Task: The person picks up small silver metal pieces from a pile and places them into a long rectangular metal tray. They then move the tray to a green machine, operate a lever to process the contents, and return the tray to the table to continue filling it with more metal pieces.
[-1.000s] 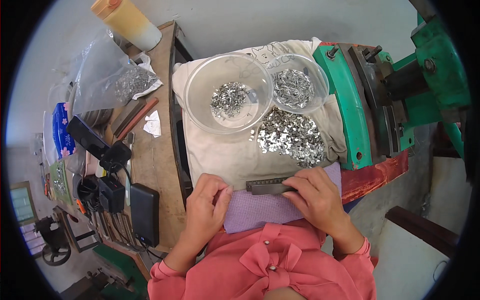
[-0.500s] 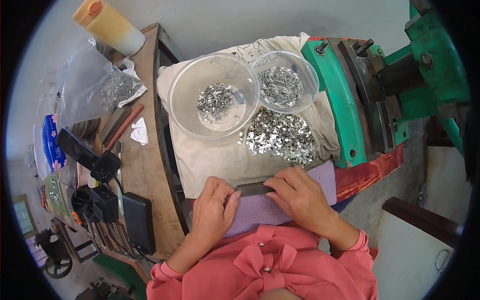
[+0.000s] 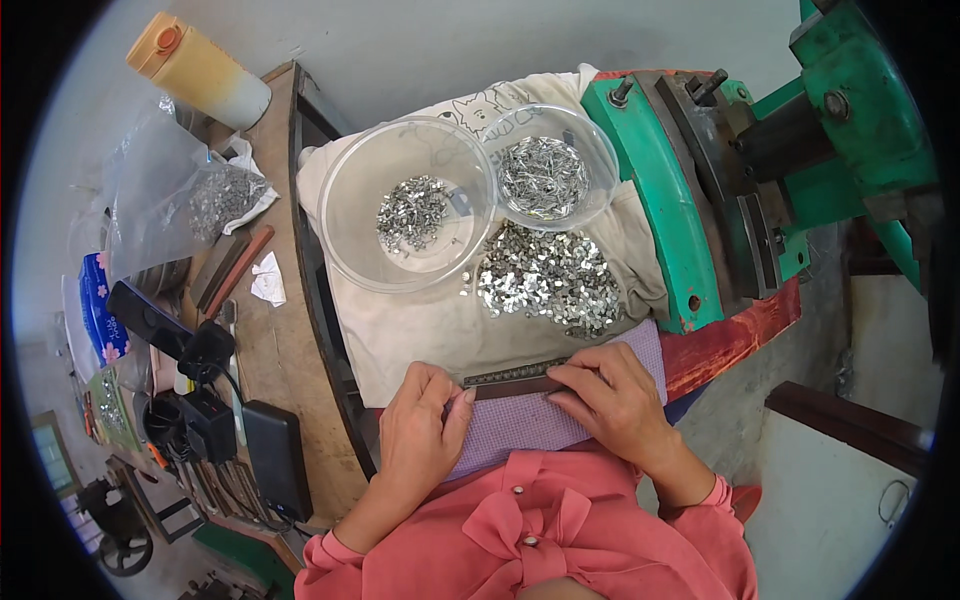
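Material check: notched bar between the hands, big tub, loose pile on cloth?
Notched bar: likely metal, dark, dull; straight hard edges.
Big tub: probably clear plastic, smooth; beige cloth shows through.
Loose pile: apparently metal bits, shiny; bright glints.

Metal pieces (image 3: 552, 280) behind bar (image 3: 512, 382)

Dark metal bar (image 3: 512, 381): over purple cloth (image 3: 535, 428)
Left hand (image 3: 422, 425): thumb and fingers holding bar's left end
Right hand (image 3: 618, 405): pinching bar's right end
Silvery chips (image 3: 552, 282): heaped beyond bar
Large tub (image 3: 349, 215): beyond bar, leftward
Green machine (image 3: 655, 215): beyond bar, rightward
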A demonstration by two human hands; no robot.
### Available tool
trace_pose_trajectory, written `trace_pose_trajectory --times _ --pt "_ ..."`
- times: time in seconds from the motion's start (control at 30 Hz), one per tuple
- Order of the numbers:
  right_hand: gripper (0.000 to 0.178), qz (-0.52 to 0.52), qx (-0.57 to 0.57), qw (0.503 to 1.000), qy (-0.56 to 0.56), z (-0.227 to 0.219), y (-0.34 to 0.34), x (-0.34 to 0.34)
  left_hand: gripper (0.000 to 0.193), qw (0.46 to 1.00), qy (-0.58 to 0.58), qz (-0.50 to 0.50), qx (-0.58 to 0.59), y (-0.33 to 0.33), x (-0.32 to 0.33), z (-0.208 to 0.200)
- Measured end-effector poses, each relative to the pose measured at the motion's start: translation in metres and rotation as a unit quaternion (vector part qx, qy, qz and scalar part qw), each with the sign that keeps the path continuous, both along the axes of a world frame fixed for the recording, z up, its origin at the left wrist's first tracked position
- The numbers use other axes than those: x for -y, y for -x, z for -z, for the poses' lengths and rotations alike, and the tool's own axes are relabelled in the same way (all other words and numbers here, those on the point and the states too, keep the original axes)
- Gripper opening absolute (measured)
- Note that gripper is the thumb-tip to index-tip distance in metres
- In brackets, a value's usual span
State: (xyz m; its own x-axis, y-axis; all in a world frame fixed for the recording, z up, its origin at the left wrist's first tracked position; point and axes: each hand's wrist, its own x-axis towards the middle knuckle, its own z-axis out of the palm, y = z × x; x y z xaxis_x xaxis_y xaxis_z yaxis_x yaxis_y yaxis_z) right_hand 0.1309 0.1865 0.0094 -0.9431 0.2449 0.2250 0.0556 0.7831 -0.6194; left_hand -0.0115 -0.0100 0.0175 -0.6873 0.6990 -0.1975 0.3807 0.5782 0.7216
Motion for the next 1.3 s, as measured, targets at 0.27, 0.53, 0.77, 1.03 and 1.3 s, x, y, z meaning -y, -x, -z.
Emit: trace_pose_trajectory --times 0.27,0.53,0.77,1.03,1.3 --pt "0.031 -0.005 -0.018 1.000 -0.003 0.003 0.000 0.000 0.015 1.000 -0.001 0.000 -0.002 -0.001 0.001 0.001" --pt "0.034 -0.032 0.008 0.999 0.023 -0.002 0.004 -0.004 0.015 1.000 -0.006 -0.002 -0.004 -0.001 0.001 0.001" --pt "0.033 -0.041 0.030 0.998 0.037 -0.007 0.011 -0.009 0.015 1.000 -0.011 -0.015 0.008 0.001 -0.001 0.000" --pt "0.033 -0.035 0.049 0.997 0.048 -0.008 0.012 -0.011 0.016 1.000 0.004 -0.001 -0.005 0.002 -0.002 0.000" --pt "0.033 -0.008 0.034 0.998 0.048 -0.008 0.009 -0.008 0.017 1.000 0.006 0.008 -0.011 0.001 0.000 0.001"
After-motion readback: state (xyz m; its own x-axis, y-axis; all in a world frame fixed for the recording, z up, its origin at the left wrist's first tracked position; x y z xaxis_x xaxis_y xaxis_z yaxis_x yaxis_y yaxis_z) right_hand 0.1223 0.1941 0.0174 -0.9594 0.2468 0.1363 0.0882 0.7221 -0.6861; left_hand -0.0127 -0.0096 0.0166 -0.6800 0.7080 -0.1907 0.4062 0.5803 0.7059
